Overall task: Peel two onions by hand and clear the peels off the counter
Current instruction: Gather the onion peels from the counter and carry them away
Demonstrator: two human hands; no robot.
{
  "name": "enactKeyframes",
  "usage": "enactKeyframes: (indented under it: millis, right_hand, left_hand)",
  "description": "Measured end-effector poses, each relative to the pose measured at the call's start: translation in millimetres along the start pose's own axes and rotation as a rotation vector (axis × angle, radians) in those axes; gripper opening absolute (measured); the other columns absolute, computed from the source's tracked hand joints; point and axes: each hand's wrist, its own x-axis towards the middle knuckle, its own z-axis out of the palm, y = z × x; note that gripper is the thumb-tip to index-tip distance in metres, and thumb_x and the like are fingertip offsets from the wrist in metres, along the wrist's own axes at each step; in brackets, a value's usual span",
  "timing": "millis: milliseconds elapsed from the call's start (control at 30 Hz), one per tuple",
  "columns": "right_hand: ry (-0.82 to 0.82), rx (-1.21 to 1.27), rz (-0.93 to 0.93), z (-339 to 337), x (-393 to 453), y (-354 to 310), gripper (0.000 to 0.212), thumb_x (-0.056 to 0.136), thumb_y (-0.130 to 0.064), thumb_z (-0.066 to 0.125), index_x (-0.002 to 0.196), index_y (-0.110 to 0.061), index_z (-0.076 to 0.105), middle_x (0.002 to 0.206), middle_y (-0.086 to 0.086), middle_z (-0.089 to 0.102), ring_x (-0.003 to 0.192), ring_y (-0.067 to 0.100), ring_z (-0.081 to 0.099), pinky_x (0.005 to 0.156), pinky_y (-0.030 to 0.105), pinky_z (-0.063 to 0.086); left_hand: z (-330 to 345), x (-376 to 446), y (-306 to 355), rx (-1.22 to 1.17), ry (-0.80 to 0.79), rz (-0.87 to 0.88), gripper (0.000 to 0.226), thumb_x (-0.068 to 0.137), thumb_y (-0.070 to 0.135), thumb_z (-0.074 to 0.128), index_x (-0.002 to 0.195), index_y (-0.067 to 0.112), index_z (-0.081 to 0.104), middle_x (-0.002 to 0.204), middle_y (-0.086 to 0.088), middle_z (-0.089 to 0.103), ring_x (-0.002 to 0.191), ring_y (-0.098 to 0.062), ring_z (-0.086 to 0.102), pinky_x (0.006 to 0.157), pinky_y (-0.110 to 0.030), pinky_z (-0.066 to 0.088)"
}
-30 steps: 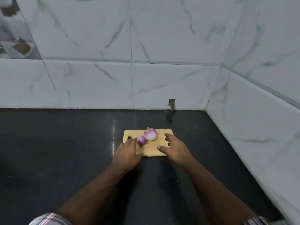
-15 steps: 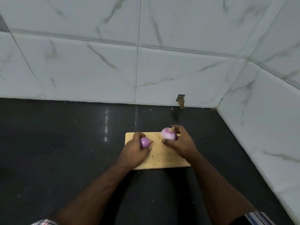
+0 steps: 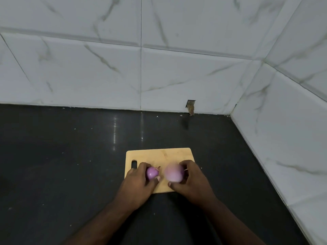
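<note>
A small wooden cutting board (image 3: 160, 155) lies on the black counter (image 3: 62, 156). My left hand (image 3: 137, 187) grips a small purple onion (image 3: 151, 172) over the board's left part, a bit of dry skin sticking out at its top. My right hand (image 3: 192, 181) grips a larger, paler purple onion (image 3: 173, 172), which looks blurred. The two onions are side by side, a short gap between them. Fingers hide the far sides of both.
White marble-pattern tiled walls (image 3: 141, 68) close the counter at the back and on the right (image 3: 283, 129), meeting in a corner. A small chipped hole (image 3: 190, 106) sits at the base of the back wall. Small specks dot the counter.
Both hands have closed round the onions and lifted them toward me off the board's far part. The view has tilted down, so the board sits lower in frame.
</note>
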Motion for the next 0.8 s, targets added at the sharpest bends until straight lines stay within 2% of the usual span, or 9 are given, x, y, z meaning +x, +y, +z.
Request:
enactKeyframes:
  millis: [100, 167, 267, 333, 400, 500, 633, 733, 800]
  right_hand:
    - [-0.072, 0.019, -0.034, 0, -23, 2, 0.085, 0.062, -0.053, 0.082, 0.134, -0.039, 0.04, 0.125, -0.021, 0.046, 0.107, 0.0, 0.056, 0.089, 0.022, 0.053]
    - [-0.078, 0.033, -0.059, -4, -29, 0, 0.085, 0.065, -0.053, 0.082, 0.139, -0.037, 0.043, 0.126, -0.021, 0.044, 0.112, 0.002, 0.053, 0.092, 0.022, 0.05]
    - [0.056, 0.042, -0.079, -16, -14, -6, 0.068, 0.064, -0.05, 0.086, 0.124, -0.032, 0.057, 0.113, -0.016, 0.05, 0.104, 0.003, 0.054, 0.088, 0.022, 0.048]
    - [0.11, 0.043, -0.091, -23, 4, -9, 0.066, 0.061, -0.049, 0.087, 0.119, -0.034, 0.057, 0.111, -0.016, 0.051, 0.101, 0.002, 0.055, 0.086, 0.022, 0.049]
    - [0.063, 0.013, -0.13, -22, 16, -7, 0.068, 0.06, -0.052, 0.086, 0.118, -0.035, 0.055, 0.111, -0.018, 0.051, 0.103, 0.004, 0.055, 0.087, 0.024, 0.049]
    - [-0.06, -0.078, -0.18, -16, 21, 1, 0.073, 0.06, -0.057, 0.083, 0.122, -0.032, 0.054, 0.115, -0.014, 0.052, 0.108, 0.007, 0.053, 0.089, 0.026, 0.05]
    - [-0.126, -0.074, -0.161, -15, 22, 7, 0.085, 0.052, -0.059, 0.087, 0.126, -0.034, 0.051, 0.12, -0.015, 0.051, 0.113, 0.008, 0.052, 0.094, 0.031, 0.05]
    - [-0.197, -0.058, -0.14, -27, 23, 10, 0.102, 0.052, -0.054, 0.09, 0.14, -0.034, 0.043, 0.132, -0.014, 0.047, 0.126, 0.011, 0.047, 0.104, 0.033, 0.044]
    - [-0.233, -0.133, -0.132, -36, 22, 16, 0.112, 0.054, -0.059, 0.087, 0.149, -0.033, 0.032, 0.145, -0.01, 0.043, 0.136, 0.014, 0.039, 0.111, 0.034, 0.038]
  left_hand:
    - [2, -22, 1, -0.038, 0.003, 0.005, 0.033, 0.088, 0.055, 0.063, 0.116, 0.039, 0.054, 0.108, 0.024, 0.056, 0.1, -0.001, 0.056, 0.081, -0.015, 0.045]
    - [3, -27, 4, -0.061, 0.053, -0.01, 0.034, 0.088, 0.047, 0.067, 0.119, 0.039, 0.057, 0.112, 0.023, 0.049, 0.098, 0.002, 0.055, 0.077, -0.006, 0.038]
    - [4, -18, 12, -0.041, 0.131, -0.07, 0.042, 0.088, 0.038, 0.069, 0.128, 0.031, 0.06, 0.113, 0.016, 0.049, 0.097, -0.004, 0.054, 0.079, -0.016, 0.037]
    - [7, -11, 20, 0.005, 0.142, -0.085, 0.037, 0.091, 0.037, 0.065, 0.126, 0.026, 0.063, 0.105, 0.014, 0.054, 0.101, -0.01, 0.055, 0.079, -0.021, 0.036]
    - [11, -8, 24, 0.021, 0.148, -0.101, 0.033, 0.092, 0.039, 0.062, 0.122, 0.024, 0.064, 0.1, 0.013, 0.059, 0.102, -0.014, 0.057, 0.079, -0.023, 0.039]
    - [18, -9, 25, 0.028, 0.15, -0.117, 0.039, 0.089, 0.047, 0.062, 0.121, 0.025, 0.063, 0.106, 0.011, 0.065, 0.102, -0.015, 0.056, 0.084, -0.029, 0.047]
    - [21, -8, 25, 0.056, 0.133, -0.129, 0.05, 0.086, 0.054, 0.064, 0.126, 0.024, 0.06, 0.112, 0.007, 0.065, 0.107, -0.013, 0.053, 0.089, -0.029, 0.047]
    - [21, -9, 26, 0.067, 0.107, -0.155, 0.069, 0.082, 0.056, 0.069, 0.14, 0.023, 0.052, 0.125, 0.004, 0.062, 0.12, -0.017, 0.05, 0.097, -0.031, 0.044]
    - [20, -10, 26, 0.07, 0.083, -0.163, 0.069, 0.079, 0.053, 0.073, 0.139, 0.026, 0.051, 0.123, 0.004, 0.061, 0.121, -0.018, 0.048, 0.098, -0.032, 0.044]
